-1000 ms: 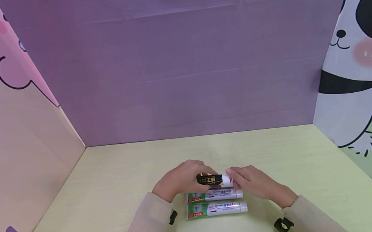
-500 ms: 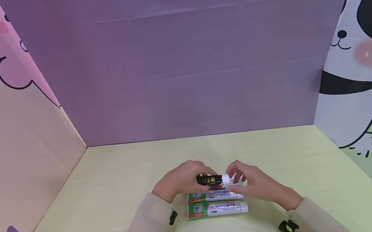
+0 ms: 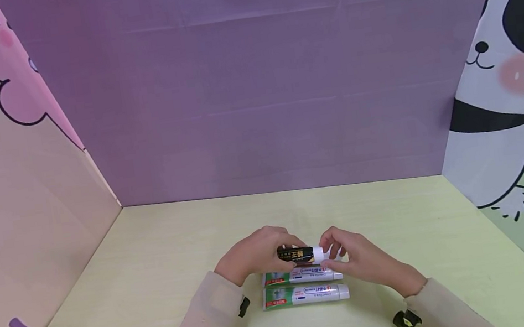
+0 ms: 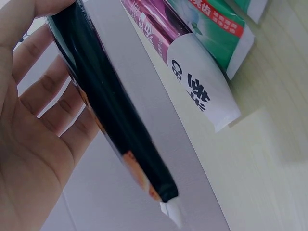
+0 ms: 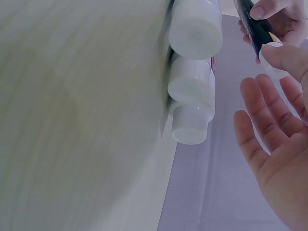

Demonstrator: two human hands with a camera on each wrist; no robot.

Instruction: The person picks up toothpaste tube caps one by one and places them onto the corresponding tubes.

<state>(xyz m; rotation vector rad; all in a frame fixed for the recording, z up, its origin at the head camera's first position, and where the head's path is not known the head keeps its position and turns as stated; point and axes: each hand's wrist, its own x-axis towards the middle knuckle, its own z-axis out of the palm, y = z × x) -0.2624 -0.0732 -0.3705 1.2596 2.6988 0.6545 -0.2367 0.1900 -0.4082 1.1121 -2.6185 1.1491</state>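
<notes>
My left hand (image 3: pixel 257 250) holds a black toothpaste tube (image 3: pixel 294 254) with gold lettering, raised above the table. Its white cap (image 3: pixel 318 254) points right. At that cap, my right hand (image 3: pixel 362 255) has its thumb on one side and bent fingertips on the other, pinching it; the remaining fingers spread loosely in the right wrist view. Below the hands lie two green-and-white toothpaste tubes (image 3: pixel 305 295), side by side, caps to the right. A magenta toothpaste tube (image 4: pixel 197 79) with a white end lies beyond them, mostly hidden from the head view by the black tube.
The pale wooden table (image 3: pixel 176 231) carries the row of tubes. A purple backdrop (image 3: pixel 263 102) rises at its far edge. Printed side panels stand left and right, the right one showing a panda (image 3: pixel 488 92).
My right hand's fingers have shifted from folded over the cap to spread apart around it, with the wrist slightly farther right. My left hand and the black toothpaste tube stay in place.
</notes>
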